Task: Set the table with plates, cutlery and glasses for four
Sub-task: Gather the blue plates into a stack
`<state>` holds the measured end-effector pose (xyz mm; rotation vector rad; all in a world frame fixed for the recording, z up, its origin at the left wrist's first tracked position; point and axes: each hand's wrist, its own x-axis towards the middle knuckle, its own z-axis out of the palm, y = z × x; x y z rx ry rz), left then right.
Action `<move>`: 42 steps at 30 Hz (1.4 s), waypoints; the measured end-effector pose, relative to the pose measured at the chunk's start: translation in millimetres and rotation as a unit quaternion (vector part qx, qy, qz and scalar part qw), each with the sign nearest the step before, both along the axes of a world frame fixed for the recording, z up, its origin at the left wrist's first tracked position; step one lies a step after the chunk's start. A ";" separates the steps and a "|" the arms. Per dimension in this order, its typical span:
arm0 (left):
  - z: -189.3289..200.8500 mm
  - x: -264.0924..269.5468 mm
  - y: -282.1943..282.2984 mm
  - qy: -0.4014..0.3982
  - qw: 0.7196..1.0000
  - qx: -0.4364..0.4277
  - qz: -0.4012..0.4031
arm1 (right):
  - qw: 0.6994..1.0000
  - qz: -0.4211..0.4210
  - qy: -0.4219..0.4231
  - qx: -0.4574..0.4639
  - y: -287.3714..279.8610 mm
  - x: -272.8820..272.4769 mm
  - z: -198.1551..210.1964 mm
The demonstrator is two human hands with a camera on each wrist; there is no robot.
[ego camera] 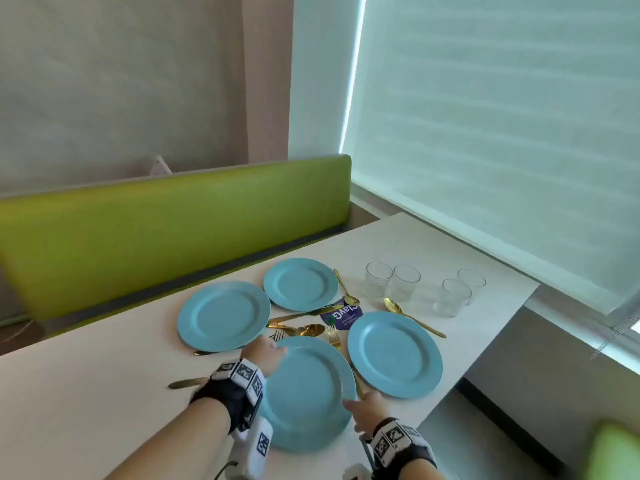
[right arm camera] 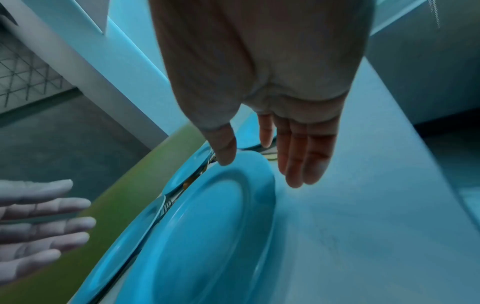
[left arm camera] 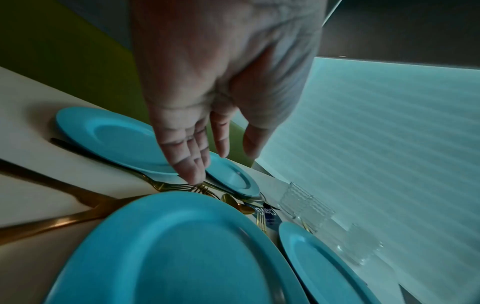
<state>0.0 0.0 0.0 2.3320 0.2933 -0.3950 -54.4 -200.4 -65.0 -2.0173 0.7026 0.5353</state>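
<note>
Now, by label:

Table (ego camera: 104,403): pale top, running from near left to far right beside the window blind (ego camera: 502,133).
Near plate (ego camera: 308,393): blue, flat on the table at the near edge, between both hands.
Left hand (ego camera: 265,355): at the far-left rim of the near plate; fingers (left arm camera: 192,162) straight and loosely together, tips down over a gold fork (left arm camera: 168,186) just beyond the rim; nothing gripped; contact with the rim not clear.
Right hand (ego camera: 365,408): at the right rim of the near plate; fingers (right arm camera: 303,156) straight and close together, thumb apart above the rim; nothing pinched; touching or just clear of the rim, cannot tell.
Left plate (ego camera: 223,315): blue, far left of the near plate, near the bench side, lying partly over cutlery.
Far plate (ego camera: 300,284): blue, furthest from the near edge, just right of the left plate.
Right plate (ego camera: 394,355): blue, right of the near plate, apart from it by a narrow gap.
Cutlery pile (ego camera: 301,329): gold forks and spoons, loose in the middle between the four plates.
Gold knife (ego camera: 187,382): left of the near plate, partly under the left wrist.
Spoon (ego camera: 412,317): gold, by the far edge of the right plate.
Glasses (ego camera: 393,282): four, clear, upright at the far right; two touching, then two more (ego camera: 457,294) further right.
Blue sticker (ego camera: 341,315): on the table among the cutlery.
Bench (ego camera: 166,230): green backrest beyond the far left edge of the table.
</note>
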 end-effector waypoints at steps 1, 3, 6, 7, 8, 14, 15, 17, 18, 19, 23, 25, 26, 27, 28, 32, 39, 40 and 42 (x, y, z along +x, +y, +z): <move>-1.3 4.8 -1.5 -0.013 1.000 0.001 0.006 | 1.000 -0.011 -0.009 0.023 1.2 5.0 -2.4; -2.9 13.4 -2.6 -0.006 1.000 0.024 0.009 | 0.999 -0.032 0.008 0.037 -1.3 17.9 -13.0; -7.9 21.9 -5.7 0.016 0.999 0.039 0.011 | 0.998 -0.032 0.030 0.042 -15.5 39.4 -58.6; -11.3 24.9 -7.0 0.018 0.999 0.038 0.017 | 0.998 -0.023 0.029 0.045 -21.7 46.4 -75.0; -11.3 26.3 -7.9 0.023 0.999 0.043 0.020 | 0.998 -0.009 0.029 0.053 -21.9 47.3 -68.4; -22.3 45.5 -11.8 0.043 0.997 0.035 0.060 | 0.981 -0.042 -0.022 0.187 -14.8 51.5 12.4; -24.3 49.8 -11.6 0.043 0.996 0.027 0.076 | 0.981 -0.039 -0.041 0.186 -18.4 56.2 18.4; -23.2 54.5 -11.8 0.052 0.990 0.017 0.129 | 0.980 -0.046 -0.071 0.183 -28.5 65.6 30.3; -22.9 56.7 -12.3 0.060 0.986 0.011 0.157 | 0.978 -0.052 -0.081 0.186 -34.5 70.9 36.0; -24.1 59.4 -12.3 0.060 0.981 0.000 0.182 | 0.975 -0.061 -0.087 0.195 -41.9 76.9 41.1; -30.1 70.2 -18.3 0.077 0.962 -0.157 0.209 | 0.958 -0.093 -0.096 0.255 -69.8 95.2 55.6; -32.4 71.5 -29.5 0.087 0.910 -0.333 0.232 | 0.952 -0.105 -0.094 0.271 -80.1 101.2 57.3; -30.1 72.0 -35.8 0.087 0.887 -0.381 0.246 | 0.951 -0.108 -0.095 0.274 -84.3 103.5 57.5; -28.8 74.3 -41.6 0.077 0.874 -0.404 0.258 | 0.953 -0.111 -0.095 0.264 -88.5 105.7 58.6; -24.9 74.6 -48.1 0.067 0.866 -0.419 0.264 | 0.957 -0.113 -0.092 0.250 -92.8 108.5 59.3; -21.0 82.6 -62.8 0.031 0.880 -0.393 0.265 | 0.994 -0.084 -0.062 0.032 -131.3 119.2 36.8; -32.3 88.9 -67.1 0.039 0.883 -0.365 0.291 | 0.982 -0.130 0.060 -0.126 -179.8 100.8 -7.8; -32.3 87.8 -67.8 0.043 0.885 -0.363 0.290 | 0.983 -0.125 0.061 -0.122 -180.1 100.5 -8.7; -32.9 85.7 -68.9 0.041 0.879 -0.367 0.300 | 0.986 -0.096 0.072 -0.115 -180.3 101.7 -8.7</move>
